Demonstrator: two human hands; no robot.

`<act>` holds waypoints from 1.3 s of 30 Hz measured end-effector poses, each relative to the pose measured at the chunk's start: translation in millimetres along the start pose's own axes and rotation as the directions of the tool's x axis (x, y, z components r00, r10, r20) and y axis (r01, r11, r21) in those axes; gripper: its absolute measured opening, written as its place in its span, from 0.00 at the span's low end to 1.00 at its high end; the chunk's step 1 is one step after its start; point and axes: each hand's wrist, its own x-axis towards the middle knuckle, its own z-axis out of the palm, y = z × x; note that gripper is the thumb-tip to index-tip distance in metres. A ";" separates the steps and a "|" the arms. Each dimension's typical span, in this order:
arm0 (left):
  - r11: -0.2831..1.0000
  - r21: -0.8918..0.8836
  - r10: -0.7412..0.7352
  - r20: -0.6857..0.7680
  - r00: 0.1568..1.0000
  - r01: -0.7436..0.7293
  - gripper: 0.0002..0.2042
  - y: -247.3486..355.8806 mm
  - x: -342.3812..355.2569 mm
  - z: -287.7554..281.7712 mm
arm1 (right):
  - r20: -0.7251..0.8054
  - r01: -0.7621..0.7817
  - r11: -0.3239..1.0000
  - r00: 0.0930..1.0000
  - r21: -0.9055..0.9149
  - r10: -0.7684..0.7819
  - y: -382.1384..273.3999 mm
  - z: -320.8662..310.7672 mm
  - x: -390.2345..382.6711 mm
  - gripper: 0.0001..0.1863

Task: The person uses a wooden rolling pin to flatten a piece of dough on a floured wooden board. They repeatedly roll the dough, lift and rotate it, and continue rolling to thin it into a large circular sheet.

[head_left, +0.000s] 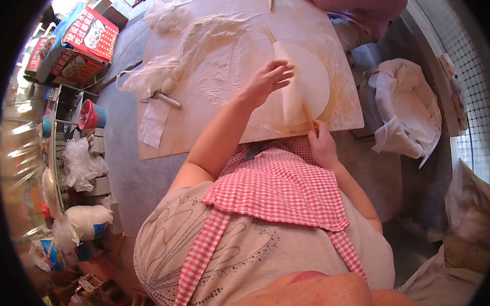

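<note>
A round sheet of pale dough [318, 79] lies on the floured board [241, 125], its left part wound around a long wooden rolling pin [308, 113]. The pin's far tip shows beyond the dough. At the near end, my right hand [324, 144] is closed around the pin, close to the board's front edge. My left hand [271, 77] hovers over or just touches the rolled dough, fingers spread and holding nothing; contact is not clear. My red-and-white checked apron [276, 188] sits against the board's near edge.
Loose flour [217, 52] covers the board's middle. Left of it are a clear bag with pale lumps [160, 76], a scraper [167, 99] and a white cloth [153, 123]. A co-worker's pink sleeve [363, 7] is at the far edge. A cloth-lined basket [408, 106] stands right.
</note>
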 end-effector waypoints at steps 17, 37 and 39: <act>-0.313 0.837 0.366 0.542 0.756 -0.449 0.14 56.3 1.4 -95.2 | 0.766 -0.583 0.799 0.579 0.149 0.280 -60.0 -183.9 53.8 0.14; -0.213 0.958 0.461 0.273 0.845 -0.193 0.24 -28.9 -34.6 -94.7 | -0.016 0.325 0.626 0.880 -0.709 -0.475 30.3 -66.1 111.8 0.25; -0.325 0.910 0.377 0.374 0.848 -0.257 0.31 -39.9 -40.2 -66.1 | 0.107 0.425 0.562 0.854 -0.710 -0.510 7.2 -36.4 97.0 0.31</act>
